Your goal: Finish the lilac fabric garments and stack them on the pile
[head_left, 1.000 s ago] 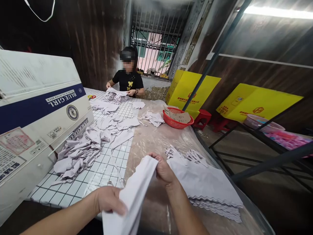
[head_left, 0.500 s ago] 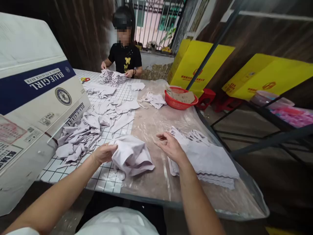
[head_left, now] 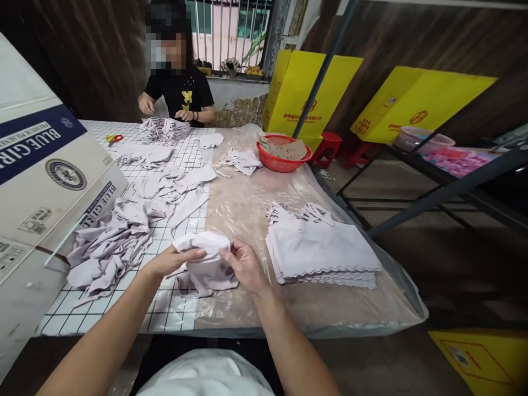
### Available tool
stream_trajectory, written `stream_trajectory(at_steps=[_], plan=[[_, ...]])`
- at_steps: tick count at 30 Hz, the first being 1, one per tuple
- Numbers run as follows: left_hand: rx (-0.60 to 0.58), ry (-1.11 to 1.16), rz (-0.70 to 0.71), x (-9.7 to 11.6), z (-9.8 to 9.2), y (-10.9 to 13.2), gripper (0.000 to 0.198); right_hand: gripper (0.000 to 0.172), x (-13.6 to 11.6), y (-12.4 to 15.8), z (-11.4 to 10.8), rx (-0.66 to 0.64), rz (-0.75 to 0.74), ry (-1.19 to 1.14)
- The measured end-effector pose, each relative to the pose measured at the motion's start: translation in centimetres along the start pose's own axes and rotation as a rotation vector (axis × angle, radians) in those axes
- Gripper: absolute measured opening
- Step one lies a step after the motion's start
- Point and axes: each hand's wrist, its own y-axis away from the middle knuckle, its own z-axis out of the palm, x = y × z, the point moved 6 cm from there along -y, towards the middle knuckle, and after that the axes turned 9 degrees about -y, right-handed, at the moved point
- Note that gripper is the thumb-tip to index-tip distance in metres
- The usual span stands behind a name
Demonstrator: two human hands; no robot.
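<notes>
**Evidently, a pale lilac fabric piece pinched from two sides**

Leftmost, a white-and-blue cardboard carton stands beside a crumpled heap of pale cloth. The left hand and right hand pinch the piece between thumbs and fingers over the table, seemingly to spread its upper edge. Rightward, a flat, wavy-edged fabric stack lies roughly aligned, likely for order.

Black-gridded white covering lies left, clear plastic sheeting right. Beyond are a co-worker in black and yellow boxes.

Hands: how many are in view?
4. The wearer's left hand and right hand hold a pale cloth piece; a co-worker's right hand and co-worker's left hand are by a fabric stack across the table. No others show.
</notes>
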Motion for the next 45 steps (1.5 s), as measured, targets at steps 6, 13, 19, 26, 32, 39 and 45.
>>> stream_trajectory(at_steps=[6,13,19,26,32,39,45], plan=[[0.49,-0.599,0.041,3.2,-4.6,3.1,0.051,0.026,-2.0,0.2,-0.4,0.095,-0.149,0.303],[0.222,-0.451,0.229,8.9,1.4,1.3,0.048,0.015,-3.4,-0.6,3.5,-0.061,-0.284,0.344],[0.455,-0.251,0.257,9.4,-2.0,1.3,0.042,0.024,-3.8,0.3,2.7,-0.212,-0.153,0.21],[0.694,-0.249,0.167,8.7,-7.3,3.3,0.042,0.019,-5.9,2.4,1.3,-0.309,-0.146,0.342],[0.08,-0.239,0.046,5.4,1.9,2.0,0.06,0.02,-5.1,1.5,1.6,-0.203,-0.22,0.387],[0.083,-0.046,0.077,5.0,3.4,1.5,0.05,0.019,-4.3,1.5,1.4,-0.213,-0.247,0.394],[0.232,-0.063,0.088,5.1,3.1,1.6,0.049,0.022,-3.6,1.5,1.5,-0.139,-0.238,0.354]])
